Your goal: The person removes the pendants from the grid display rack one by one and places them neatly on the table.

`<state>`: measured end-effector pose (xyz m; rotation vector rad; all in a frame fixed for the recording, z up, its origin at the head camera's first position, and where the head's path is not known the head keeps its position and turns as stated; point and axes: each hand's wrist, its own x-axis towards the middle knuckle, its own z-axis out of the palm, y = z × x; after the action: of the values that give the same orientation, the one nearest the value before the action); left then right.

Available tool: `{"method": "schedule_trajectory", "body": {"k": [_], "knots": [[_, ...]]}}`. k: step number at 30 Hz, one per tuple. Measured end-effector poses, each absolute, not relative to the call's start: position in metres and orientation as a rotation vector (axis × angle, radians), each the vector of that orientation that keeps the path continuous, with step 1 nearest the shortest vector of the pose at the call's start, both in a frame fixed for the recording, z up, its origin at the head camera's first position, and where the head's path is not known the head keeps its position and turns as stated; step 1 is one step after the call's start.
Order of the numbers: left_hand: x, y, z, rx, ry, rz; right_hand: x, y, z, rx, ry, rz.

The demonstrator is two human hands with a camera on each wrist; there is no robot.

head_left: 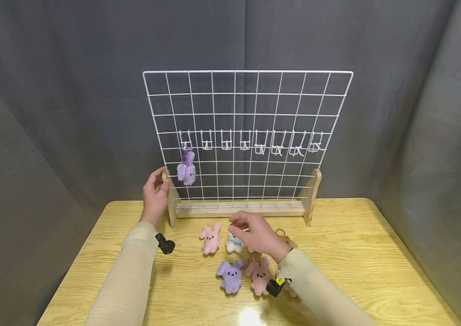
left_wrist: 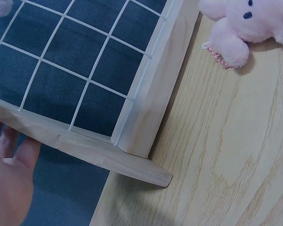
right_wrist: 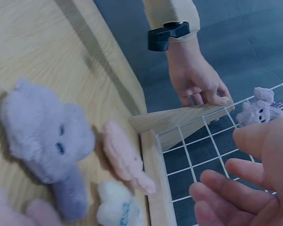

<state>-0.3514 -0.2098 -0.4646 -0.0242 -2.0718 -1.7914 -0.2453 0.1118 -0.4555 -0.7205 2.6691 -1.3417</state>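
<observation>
My left hand (head_left: 154,194) grips the top of the left wooden support (head_left: 171,199) of a white wire grid rack (head_left: 246,174). In the right wrist view, its thumb and fingers pinch that wood. My right hand (head_left: 256,233), empty and with loosely bent fingers, hovers over a white plush keychain (head_left: 234,246), partly covering it. A pink bunny plush (head_left: 211,240) lies to its left. Nearer the front are a purple bunny plush (head_left: 231,276) and another pink bunny plush (head_left: 260,277). On the leftmost hook hangs a purple bunny plush (head_left: 187,170).
Several white wire hooks (head_left: 244,141) line the grid in one row. More plush toys lie partly hidden under the right forearm, near a dark ring (head_left: 280,233). Dark grey curtains (head_left: 71,90) surround the wooden table (head_left: 360,253) at the back and sides.
</observation>
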Motion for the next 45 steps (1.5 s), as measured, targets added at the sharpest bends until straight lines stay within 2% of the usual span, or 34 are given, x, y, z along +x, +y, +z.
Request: {"method": "schedule_trajectory", "body": {"k": [17, 31, 45], "knots": [[-0.353, -0.209, -0.467, -0.016, -2.044, -1.788, -0.278, 0.075, -0.412, -0.747, 2.725, -1.625], [-0.355, -0.21, -0.468, -0.02, -2.055, -1.776, -0.299, 0.037, -0.394, -0.763, 2.679, -1.801], [-0.355, -0.21, -0.467, -0.016, -2.043, -1.796, -0.315, 0.015, -0.383, -0.709, 2.656, -1.763]]}}
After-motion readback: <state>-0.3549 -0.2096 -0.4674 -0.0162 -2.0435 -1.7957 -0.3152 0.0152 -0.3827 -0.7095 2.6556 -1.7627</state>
